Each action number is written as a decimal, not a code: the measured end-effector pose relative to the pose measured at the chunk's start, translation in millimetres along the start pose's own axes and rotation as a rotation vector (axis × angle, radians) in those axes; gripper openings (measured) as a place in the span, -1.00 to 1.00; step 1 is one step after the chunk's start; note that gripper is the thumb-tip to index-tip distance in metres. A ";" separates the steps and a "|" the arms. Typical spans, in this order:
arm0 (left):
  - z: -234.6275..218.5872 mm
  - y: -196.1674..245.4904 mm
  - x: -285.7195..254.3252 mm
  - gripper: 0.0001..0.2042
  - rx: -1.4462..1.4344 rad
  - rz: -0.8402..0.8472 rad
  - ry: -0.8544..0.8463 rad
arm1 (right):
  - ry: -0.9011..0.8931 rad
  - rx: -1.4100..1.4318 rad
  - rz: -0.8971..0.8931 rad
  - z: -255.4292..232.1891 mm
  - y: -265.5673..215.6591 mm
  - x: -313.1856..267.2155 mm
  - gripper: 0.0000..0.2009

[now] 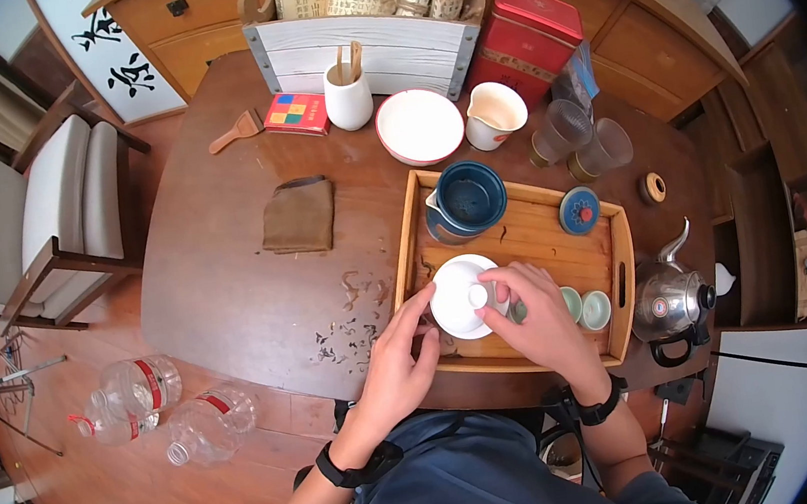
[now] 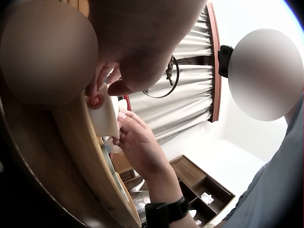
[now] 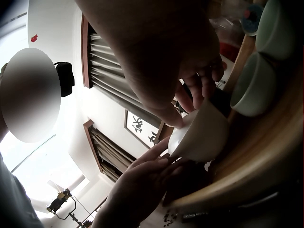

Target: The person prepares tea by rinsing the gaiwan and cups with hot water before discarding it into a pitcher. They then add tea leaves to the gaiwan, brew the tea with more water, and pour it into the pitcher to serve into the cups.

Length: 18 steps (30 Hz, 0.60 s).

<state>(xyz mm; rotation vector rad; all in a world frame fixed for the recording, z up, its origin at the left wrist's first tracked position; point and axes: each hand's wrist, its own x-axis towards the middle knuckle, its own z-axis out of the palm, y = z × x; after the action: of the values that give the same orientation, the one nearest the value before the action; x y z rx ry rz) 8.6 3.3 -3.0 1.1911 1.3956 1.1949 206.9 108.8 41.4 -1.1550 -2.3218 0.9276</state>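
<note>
A white gaiwan (image 1: 454, 318) with a round knobbed lid stands near the front of the wooden tray (image 1: 403, 267). Its red emblem faces the left wrist camera on the bowl (image 2: 102, 118). My right hand (image 1: 545, 320) pinches the lid's knob (image 1: 477, 295) between thumb and forefinger. On the other side my left hand (image 1: 401, 358) touches the gaiwan with fairly straight fingers, the forefinger along its left edge. Small pale green cups (image 1: 595, 310) sit just right of the right hand, partly covered by it. The gaiwan's inside is hidden under the lid.
A dark blue pot (image 1: 471, 198) and its blue lid (image 1: 579, 211) are on the tray. The steel kettle (image 1: 670, 305) stands to the right. Loose tea leaves (image 1: 344, 340) and a brown cloth (image 1: 298, 216) lie left. Behind are a white bowl (image 1: 419, 127) and pitcher (image 1: 496, 116).
</note>
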 end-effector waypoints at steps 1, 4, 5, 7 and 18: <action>0.1 -0.4 -0.1 -0.46 0.002 0.002 0.001 | 0.005 0.005 0.001 0.8 0.6 -0.3 -0.68; 0.8 -0.3 -0.6 -0.47 0.002 0.015 0.017 | 0.047 0.024 0.000 6.2 2.6 -1.8 -0.67; 1.0 -0.7 -0.6 -0.47 0.001 0.019 0.018 | 0.066 0.031 -0.002 7.9 3.3 -2.5 -0.67; 1.1 -1.7 -0.7 -0.47 0.001 0.029 0.021 | 0.077 0.032 0.004 10.4 4.6 -4.0 -0.66; 1.2 -4.2 -1.6 -0.44 0.002 -0.003 0.013 | 0.069 0.044 0.029 10.1 3.5 -4.4 -0.69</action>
<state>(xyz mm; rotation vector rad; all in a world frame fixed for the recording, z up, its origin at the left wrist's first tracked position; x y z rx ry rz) 9.6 1.6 -7.1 1.1836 1.4087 1.2013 205.5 102.8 31.6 -1.1866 -2.2248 0.9295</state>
